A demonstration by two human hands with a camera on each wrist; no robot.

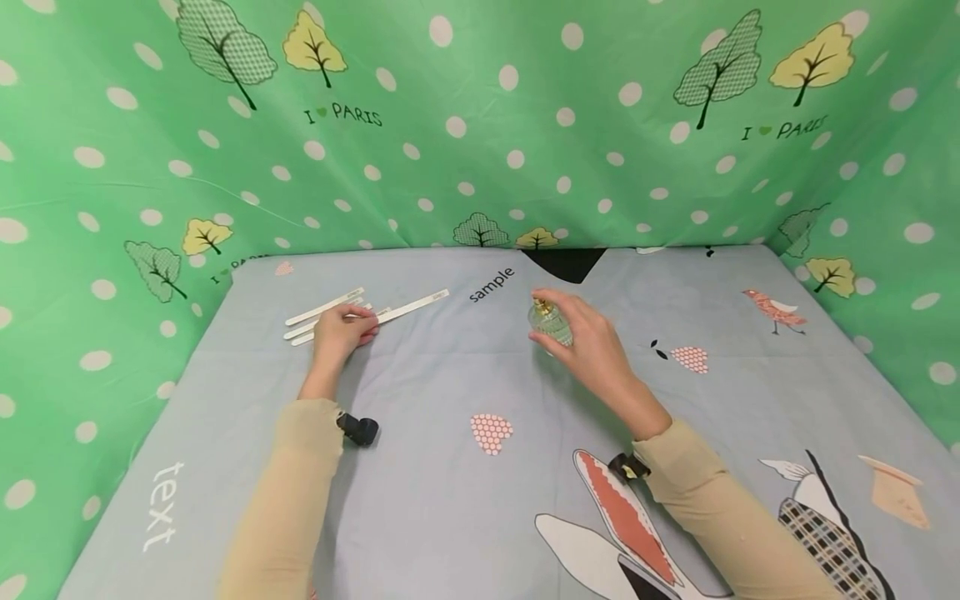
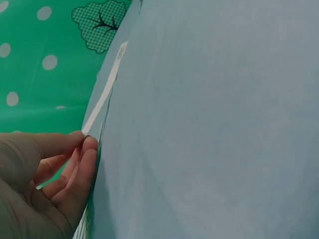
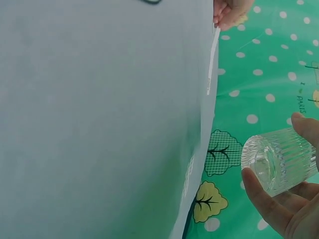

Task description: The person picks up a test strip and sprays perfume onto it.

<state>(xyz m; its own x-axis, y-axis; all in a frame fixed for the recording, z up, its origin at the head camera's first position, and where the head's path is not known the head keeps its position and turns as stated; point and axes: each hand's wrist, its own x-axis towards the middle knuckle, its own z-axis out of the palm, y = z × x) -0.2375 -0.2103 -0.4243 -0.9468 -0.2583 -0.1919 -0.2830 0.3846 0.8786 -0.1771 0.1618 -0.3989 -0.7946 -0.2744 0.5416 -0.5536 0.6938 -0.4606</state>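
My left hand [image 1: 339,340] pinches a white paper test strip [image 1: 417,305] between thumb and fingertips; the strip points to the right, its printed end free. Beneath and beside that hand lie several similar white strips [image 1: 322,307], partly hidden by the fingers. In the left wrist view the pinched strip [image 2: 105,94] extends up from the fingertips. My right hand [image 1: 592,343] grips a ribbed, clear glass perfume bottle [image 1: 551,325] with a gold-coloured neck, held above the cloth. The right wrist view shows the bottle's round glass base [image 3: 259,164], with the neck out of sight.
A grey-blue printed cloth [image 1: 420,500] covers the table, with hearts, a bird and the words "sample" and "text" on it. Green dotted fabric [image 1: 480,108] hangs behind and at both sides. Each wrist wears a small black camera [image 1: 360,429].
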